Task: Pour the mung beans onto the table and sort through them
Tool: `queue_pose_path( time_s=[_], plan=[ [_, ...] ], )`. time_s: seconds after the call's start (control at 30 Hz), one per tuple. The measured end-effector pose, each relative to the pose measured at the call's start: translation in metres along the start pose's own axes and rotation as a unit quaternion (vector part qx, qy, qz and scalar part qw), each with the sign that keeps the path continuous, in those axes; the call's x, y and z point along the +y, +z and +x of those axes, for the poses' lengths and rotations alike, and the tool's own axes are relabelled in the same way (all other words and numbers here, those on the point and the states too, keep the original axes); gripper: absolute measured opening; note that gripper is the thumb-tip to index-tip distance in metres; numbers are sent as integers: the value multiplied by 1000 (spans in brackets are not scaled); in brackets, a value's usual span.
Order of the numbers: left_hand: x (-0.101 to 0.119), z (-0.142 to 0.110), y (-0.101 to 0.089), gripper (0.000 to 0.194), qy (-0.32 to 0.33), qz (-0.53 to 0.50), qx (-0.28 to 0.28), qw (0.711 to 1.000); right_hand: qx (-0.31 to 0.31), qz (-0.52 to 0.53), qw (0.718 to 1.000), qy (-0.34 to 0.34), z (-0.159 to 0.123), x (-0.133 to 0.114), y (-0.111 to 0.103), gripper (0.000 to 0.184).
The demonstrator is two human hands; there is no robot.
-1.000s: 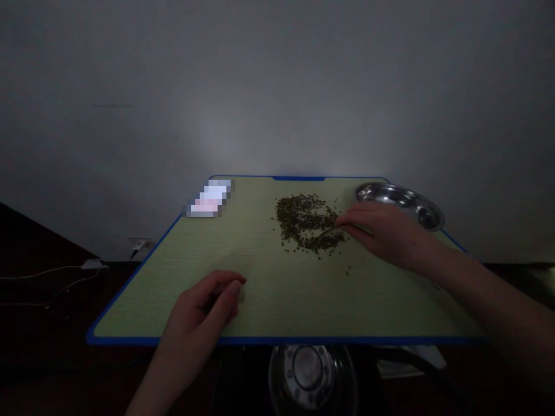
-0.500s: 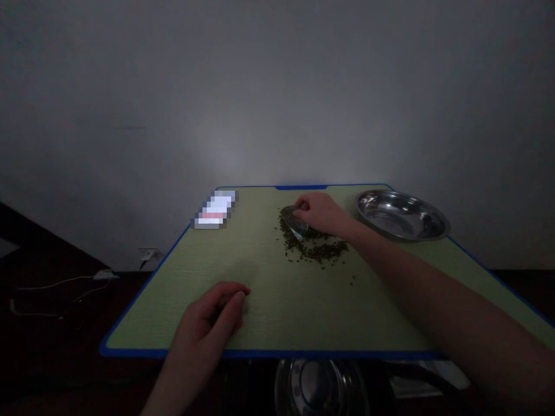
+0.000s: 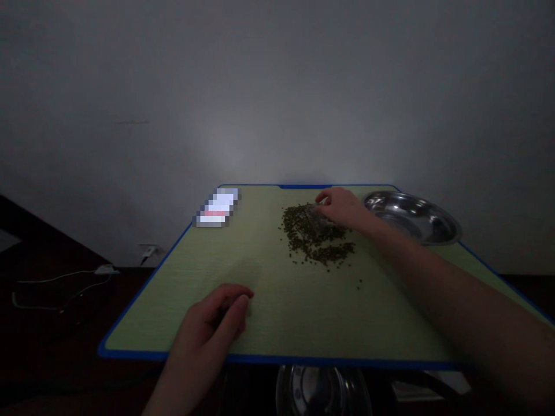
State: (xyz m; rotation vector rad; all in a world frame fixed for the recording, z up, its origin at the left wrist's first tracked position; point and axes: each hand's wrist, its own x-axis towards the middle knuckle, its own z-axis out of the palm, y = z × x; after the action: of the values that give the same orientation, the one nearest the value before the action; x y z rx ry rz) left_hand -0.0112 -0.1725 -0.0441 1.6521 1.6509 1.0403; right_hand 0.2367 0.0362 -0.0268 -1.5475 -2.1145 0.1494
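My right hand (image 3: 342, 206) reaches across the table, thumb and fingers pinched on a clear, shiny plastic piece (image 3: 318, 219) whose exact kind I cannot make out. This piece lies over a spread of small greenish-brown beans or grains (image 3: 299, 231), partly covering them. Near the front left of the table, my left hand (image 3: 214, 320) rests with its fingers curled in and the thumb close to the index finger; nothing shows in it. A shallow stainless steel basin (image 3: 433, 222) stands behind my right forearm, which hides part of its rim.
The table (image 3: 182, 306) has a light green top and blue edging, and its back meets a grey wall. A blurred-out phone-like bright rectangle (image 3: 218, 207) lies at the back left. Below the front edge is a metal pot lid (image 3: 318, 390). Cables (image 3: 56, 277) run along the floor at left.
My right hand has shifted right with the plastic piece, uncovering more beans on the left of the spread. My left hand keeps its pose. The whole view has moved slightly.
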Motion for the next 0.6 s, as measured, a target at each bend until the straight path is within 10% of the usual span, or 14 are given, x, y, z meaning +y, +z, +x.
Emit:
queue_pose_path(
  time_s=[0.3,0.6],
  plan=[
    [-3,0,-1,27,1,12,-1,1000,32,-50,998,-35,19,2,-34,21],
    [-1,0,1,29,-14,-14,10,1000,32,-163,978,-123,14,-7,-2,26]
  ],
)
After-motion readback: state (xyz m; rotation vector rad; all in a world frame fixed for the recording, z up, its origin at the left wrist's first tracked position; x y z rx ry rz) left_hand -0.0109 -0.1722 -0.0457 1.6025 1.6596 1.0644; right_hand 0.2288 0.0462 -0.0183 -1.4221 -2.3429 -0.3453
